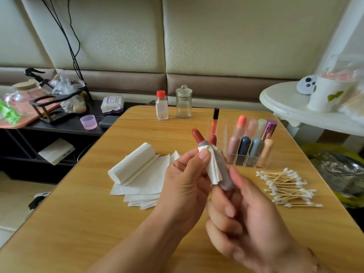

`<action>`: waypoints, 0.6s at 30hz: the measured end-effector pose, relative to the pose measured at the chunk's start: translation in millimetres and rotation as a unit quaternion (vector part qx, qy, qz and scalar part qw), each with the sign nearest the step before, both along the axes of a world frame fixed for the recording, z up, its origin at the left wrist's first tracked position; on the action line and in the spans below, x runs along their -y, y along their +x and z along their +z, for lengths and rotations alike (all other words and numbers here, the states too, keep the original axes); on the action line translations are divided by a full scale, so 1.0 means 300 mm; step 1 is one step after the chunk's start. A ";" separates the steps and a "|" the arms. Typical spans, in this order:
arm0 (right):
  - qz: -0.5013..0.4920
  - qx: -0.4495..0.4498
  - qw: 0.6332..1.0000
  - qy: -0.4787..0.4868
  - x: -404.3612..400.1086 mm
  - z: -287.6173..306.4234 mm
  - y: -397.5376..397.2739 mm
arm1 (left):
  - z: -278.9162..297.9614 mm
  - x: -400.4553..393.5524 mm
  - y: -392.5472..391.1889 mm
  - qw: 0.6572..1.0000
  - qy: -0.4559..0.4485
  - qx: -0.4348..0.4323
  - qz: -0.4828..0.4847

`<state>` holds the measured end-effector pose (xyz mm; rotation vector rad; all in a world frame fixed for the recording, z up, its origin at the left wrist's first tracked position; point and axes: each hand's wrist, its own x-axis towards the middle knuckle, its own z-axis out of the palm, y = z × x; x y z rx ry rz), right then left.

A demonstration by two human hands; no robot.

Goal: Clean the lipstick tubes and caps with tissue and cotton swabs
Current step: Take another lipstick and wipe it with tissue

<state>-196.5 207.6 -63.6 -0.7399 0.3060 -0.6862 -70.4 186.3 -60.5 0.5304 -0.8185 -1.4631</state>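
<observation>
Over the middle of the wooden table (82,223), my right hand (246,219) grips a mauve lipstick tube (226,174) by its lower end, its reddish-brown bullet (197,135) pointing up and away. My left hand (185,184) pinches a piece of white tissue (213,168) against the tube's upper part with thumb and fingers. A second red rounded tip (213,139) shows just behind the tube. A tissue roll (132,163) lies on flat tissue sheets (143,186) to the left. Cotton swabs (288,187) are piled to the right.
A clear organizer (250,152) holding several lipsticks stands behind the hands, an orange lip gloss (214,123) beside it. A red-capped bottle (162,105) and a lidded glass jar (184,102) stand at the table's far edge. A white round side table (285,107) sits right, a cluttered shelf left.
</observation>
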 end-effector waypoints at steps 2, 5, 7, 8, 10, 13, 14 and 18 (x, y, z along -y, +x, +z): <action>0.063 0.074 0.995 0.029 0.010 -0.006 -0.008 | -0.001 0.004 0.002 1.000 0.005 -0.003 0.001; -0.012 -0.067 0.997 -0.026 0.022 -0.012 -0.017 | -0.002 0.002 0.006 1.000 0.000 0.013 0.004; -0.152 -0.194 0.960 -0.133 0.017 -0.006 -0.006 | -0.004 0.001 0.007 1.000 -0.008 0.021 0.010; -0.205 -0.221 0.937 -0.174 0.014 -0.003 0.001 | -0.005 0.001 0.006 1.000 -0.010 0.021 0.015; -0.243 -0.212 0.929 -0.180 0.005 0.002 0.014 | -0.006 0.001 0.006 0.999 -0.016 0.020 0.019; -0.151 -0.135 0.979 -0.013 -0.007 0.032 0.009 | 0.002 -0.006 0.009 0.999 -0.025 0.029 -0.007; -0.116 -0.112 0.986 0.037 -0.008 0.046 0.006 | 0.003 -0.007 0.009 0.999 -0.019 0.029 -0.014; -0.155 -0.149 0.976 -0.020 0.012 0.026 0.001 | -0.002 0.006 0.007 1.000 -0.015 0.018 0.016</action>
